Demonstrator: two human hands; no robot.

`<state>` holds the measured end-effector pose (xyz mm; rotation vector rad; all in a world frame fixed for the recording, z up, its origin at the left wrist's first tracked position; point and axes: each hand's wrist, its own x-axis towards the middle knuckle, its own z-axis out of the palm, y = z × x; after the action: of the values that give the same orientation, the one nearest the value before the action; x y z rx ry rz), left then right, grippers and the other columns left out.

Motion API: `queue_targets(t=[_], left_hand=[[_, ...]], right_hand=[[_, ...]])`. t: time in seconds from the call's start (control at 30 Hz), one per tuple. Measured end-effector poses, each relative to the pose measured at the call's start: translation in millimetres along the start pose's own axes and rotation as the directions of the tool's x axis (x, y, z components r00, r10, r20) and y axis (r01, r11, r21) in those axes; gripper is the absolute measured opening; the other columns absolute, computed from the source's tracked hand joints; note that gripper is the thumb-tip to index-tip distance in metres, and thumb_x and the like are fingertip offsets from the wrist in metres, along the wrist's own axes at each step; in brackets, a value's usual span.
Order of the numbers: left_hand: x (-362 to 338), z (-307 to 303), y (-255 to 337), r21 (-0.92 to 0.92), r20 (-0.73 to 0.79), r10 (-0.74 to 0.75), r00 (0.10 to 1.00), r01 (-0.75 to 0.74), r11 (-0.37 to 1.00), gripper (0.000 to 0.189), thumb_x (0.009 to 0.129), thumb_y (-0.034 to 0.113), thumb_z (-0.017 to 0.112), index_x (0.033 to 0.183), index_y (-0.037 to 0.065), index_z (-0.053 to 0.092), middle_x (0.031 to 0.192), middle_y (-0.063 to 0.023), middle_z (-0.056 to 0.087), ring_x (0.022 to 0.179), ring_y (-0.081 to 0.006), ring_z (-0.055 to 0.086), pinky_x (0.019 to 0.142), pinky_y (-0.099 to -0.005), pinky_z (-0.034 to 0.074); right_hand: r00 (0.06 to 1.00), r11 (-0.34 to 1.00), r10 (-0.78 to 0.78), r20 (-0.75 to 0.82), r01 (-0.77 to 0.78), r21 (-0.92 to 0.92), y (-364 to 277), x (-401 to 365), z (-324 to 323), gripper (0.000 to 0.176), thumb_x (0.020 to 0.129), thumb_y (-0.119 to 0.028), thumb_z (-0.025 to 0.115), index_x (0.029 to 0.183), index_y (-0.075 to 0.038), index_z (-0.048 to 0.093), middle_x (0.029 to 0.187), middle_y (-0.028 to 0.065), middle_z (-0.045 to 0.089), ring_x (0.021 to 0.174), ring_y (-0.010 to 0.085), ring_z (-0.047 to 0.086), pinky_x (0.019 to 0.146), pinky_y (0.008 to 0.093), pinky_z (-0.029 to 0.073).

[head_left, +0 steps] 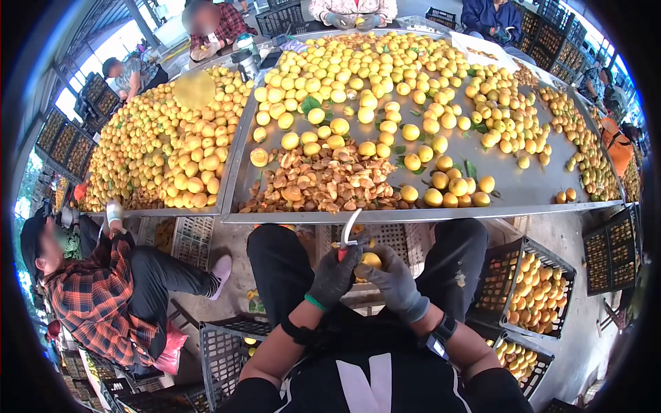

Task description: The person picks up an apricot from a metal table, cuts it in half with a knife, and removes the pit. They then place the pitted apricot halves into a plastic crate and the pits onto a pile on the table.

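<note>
My left hand [333, 274], in a dark glove with a green cuff edge, is closed around the red handle of a curved knife [350, 226]. The pale blade points up, just below the table's front edge. Against it, my right hand [394, 281], in a grey glove, grips a yellow fruit [370, 261] between thumb and fingers. Both hands are close together above my lap. Beyond them, a heap of brown-orange peelings [330, 179] lies on the metal table [275, 217], with many yellow fruits [358, 76] behind it.
Crates of fruit [540, 292] stand at my right, and a black crate [224, 358] at my lower left. A slotted crate [406, 241] is below the table edge. A person in a plaid shirt [89, 296] sits at left. Other people sit across the table.
</note>
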<state>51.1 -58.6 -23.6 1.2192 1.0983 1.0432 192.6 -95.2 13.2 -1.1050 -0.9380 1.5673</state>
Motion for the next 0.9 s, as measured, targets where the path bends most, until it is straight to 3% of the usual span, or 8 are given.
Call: queue_targets(t=[0.03,0.1,0.13,0.17,0.27,0.37,0.73,0.9], left_hand=[[-2,-7,18,0.167,0.004,-0.213,0.977,0.209,0.963,0.028,0.091,0.030,0.058,0.094,0.002,0.065,0.066,0.0002,0.058,0.059,-0.0092,0.053,0.055,-0.0288,0.043],[0,-16,15,0.234,-0.027,-0.175,0.984,0.177,0.956,0.024,0.091,0.025,0.059,0.096,0.003,0.066,0.068,0.0008,0.060,0.063,-0.0064,0.053,0.054,-0.0255,0.042],[0,-20,30,0.058,-0.011,-0.310,0.951,0.310,0.949,0.020,0.090,0.021,0.061,0.100,0.004,0.066,0.072,0.0002,0.064,0.067,-0.0057,0.057,0.055,-0.0213,0.041],[1,-18,29,-0.386,0.042,-0.259,0.965,0.255,0.886,0.019,0.089,0.017,0.063,0.102,0.005,0.066,0.071,0.0012,0.064,0.062,-0.0052,0.057,0.052,-0.0183,0.040],[1,-22,39,-0.287,0.082,-0.272,0.959,0.284,0.915,0.019,0.089,0.015,0.062,0.104,0.004,0.064,0.069,0.0016,0.059,0.053,-0.0054,0.052,0.046,-0.0189,0.038],[-5,-7,52,-0.349,0.148,-0.250,0.957,0.287,0.892,0.025,0.089,0.016,0.060,0.111,0.002,0.060,0.062,0.0007,0.052,0.044,-0.0086,0.045,0.039,-0.0218,0.031],[-11,-20,43,-0.389,0.396,-0.122,0.910,0.286,0.876,0.025,0.089,0.010,0.055,0.112,0.003,0.057,0.060,-0.0026,0.048,0.043,-0.0115,0.042,0.038,-0.0250,0.031],[-11,-21,39,-0.747,0.452,-0.023,0.892,0.392,0.537,0.025,0.086,0.010,0.059,0.108,-0.001,0.058,0.065,-0.0079,0.053,0.044,-0.0133,0.046,0.041,-0.0255,0.036]], right_hand=[[0.999,0.988,0.015,-0.037,-0.021,-0.154,2,-1,-4,0.035,0.090,-0.021,0.061,0.116,-0.001,0.052,0.100,0.0044,0.058,0.093,0.0167,0.058,0.083,0.0278,0.049],[0.997,0.996,0.074,0.022,-0.072,-0.058,12,-4,-22,0.032,0.090,-0.018,0.059,0.116,-0.002,0.052,0.101,0.0048,0.059,0.094,0.0181,0.059,0.083,0.0282,0.049],[0.986,0.989,0.141,0.090,-0.145,0.039,20,-5,-33,0.030,0.091,-0.015,0.057,0.117,-0.003,0.052,0.103,0.0051,0.060,0.094,0.0195,0.059,0.083,0.0285,0.050],[0.965,0.966,0.201,0.169,-0.223,0.128,30,-5,-42,0.028,0.091,-0.012,0.055,0.117,-0.004,0.052,0.104,0.0054,0.060,0.095,0.0208,0.060,0.083,0.0289,0.050],[0.807,0.773,0.424,0.411,-0.559,0.301,70,-7,-54,0.024,0.094,-0.015,0.051,0.115,-0.005,0.055,0.108,0.0058,0.061,0.095,0.0203,0.061,0.080,0.0282,0.051],[0.691,0.820,0.465,0.554,-0.572,0.026,57,-11,-38,0.031,0.097,-0.026,0.047,0.117,-0.004,0.054,0.107,0.0076,0.060,0.093,0.0187,0.061,0.076,0.0255,0.050],[0.677,0.792,0.289,0.677,-0.567,0.228,73,-9,-26,0.050,0.098,-0.045,0.036,0.120,-0.003,0.052,0.106,0.0060,0.060,0.091,0.0147,0.059,0.074,0.0244,0.048],[0.663,0.783,0.285,0.692,-0.577,0.230,48,-12,-13,0.044,0.097,-0.039,0.043,0.116,-0.001,0.053,0.106,0.0063,0.060,0.093,0.0156,0.059,0.080,0.0269,0.048]])
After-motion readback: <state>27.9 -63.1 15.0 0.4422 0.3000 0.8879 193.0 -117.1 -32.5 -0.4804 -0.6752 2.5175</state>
